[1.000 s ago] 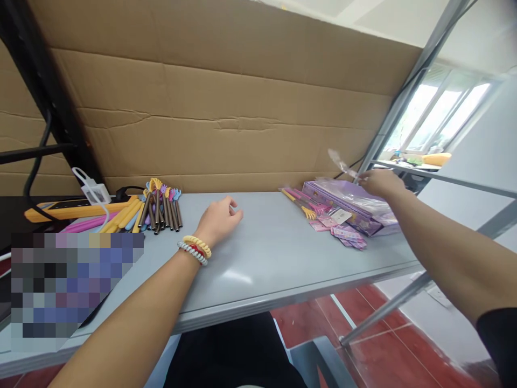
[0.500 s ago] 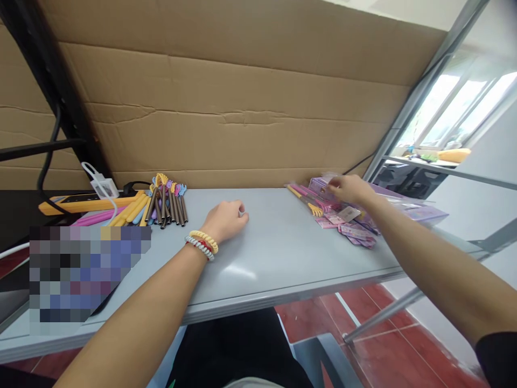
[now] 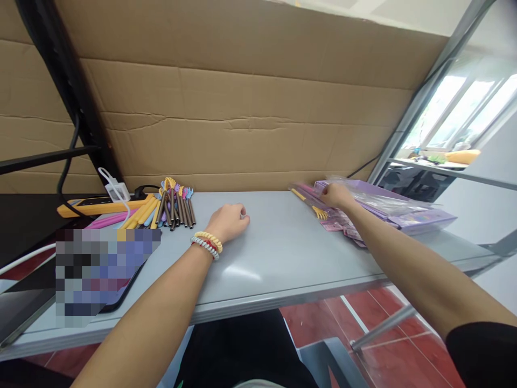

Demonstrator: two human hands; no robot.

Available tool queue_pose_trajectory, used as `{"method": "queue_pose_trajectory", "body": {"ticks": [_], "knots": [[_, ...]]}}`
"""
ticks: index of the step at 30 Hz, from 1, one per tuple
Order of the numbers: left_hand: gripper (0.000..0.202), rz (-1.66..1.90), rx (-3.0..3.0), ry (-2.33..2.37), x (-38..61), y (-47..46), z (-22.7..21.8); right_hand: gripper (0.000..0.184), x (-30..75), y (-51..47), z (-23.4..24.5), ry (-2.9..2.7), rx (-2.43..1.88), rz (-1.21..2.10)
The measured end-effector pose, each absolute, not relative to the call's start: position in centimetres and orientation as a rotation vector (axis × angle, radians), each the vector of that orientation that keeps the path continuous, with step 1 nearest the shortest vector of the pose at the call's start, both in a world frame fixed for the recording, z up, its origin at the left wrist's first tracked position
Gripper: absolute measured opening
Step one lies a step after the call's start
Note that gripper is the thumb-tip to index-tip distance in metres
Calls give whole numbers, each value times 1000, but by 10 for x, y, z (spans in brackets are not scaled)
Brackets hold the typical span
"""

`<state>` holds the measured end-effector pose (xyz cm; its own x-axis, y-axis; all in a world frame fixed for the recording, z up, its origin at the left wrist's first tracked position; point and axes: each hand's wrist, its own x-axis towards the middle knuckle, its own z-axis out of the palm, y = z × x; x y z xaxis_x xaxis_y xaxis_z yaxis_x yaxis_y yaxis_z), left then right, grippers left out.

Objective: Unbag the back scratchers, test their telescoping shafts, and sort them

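Note:
My left hand (image 3: 228, 222) rests on the grey table, its fingers loosely curled and nothing visible in them. Over at the right, my right hand (image 3: 337, 195) has its fingers pinched on a clear plastic bag (image 3: 383, 200), which spreads across an open purple box (image 3: 424, 220). Beside that hand, a yellow back scratcher (image 3: 321, 214) with a small hand-shaped end lies among pink ones, partly under clear plastic. Pink printed packets (image 3: 332, 225) lie beneath my right hand and forearm, which hide part of them. Its fingertips are partly hidden.
A pile of back scratchers (image 3: 173, 207) with metal tubes and coloured handles lies at the left. Behind it are a yellow power strip (image 3: 89, 206) and white charger (image 3: 118, 189). A phone (image 3: 121, 293), partly blurred, lies nearer. Cardboard (image 3: 258, 97) stands along the back.
My right hand has moved slightly down and left, and clear plastic now spreads across the purple box and scratchers. My left hand stays on the table. The whole view has shifted a little.

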<state>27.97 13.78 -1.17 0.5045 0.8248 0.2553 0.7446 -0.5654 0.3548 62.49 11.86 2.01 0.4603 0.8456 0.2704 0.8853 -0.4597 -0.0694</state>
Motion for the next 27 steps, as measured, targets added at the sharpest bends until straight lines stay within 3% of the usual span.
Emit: {"method": "queue_pose_trajectory", "body": {"ticks": [4, 10, 15, 23, 27], "knots": [[30, 713, 2430, 1311, 281, 140, -12, 26, 579, 110, 35, -1393, -2285, -389], [55, 970, 1910, 1008, 280, 150, -12, 34, 459, 82, 32, -1805, -1905, -269], [41, 1016, 1495, 975, 278, 157, -15, 28, 393, 67, 13, -2123, -1762, -182], [69, 1086, 1276, 1076, 276, 150, -9, 23, 389, 86, -8, -2049, -1488, 65], [58, 989, 1371, 871, 276, 144, -7, 26, 421, 103, -10, -1660, -1533, 99]]}}
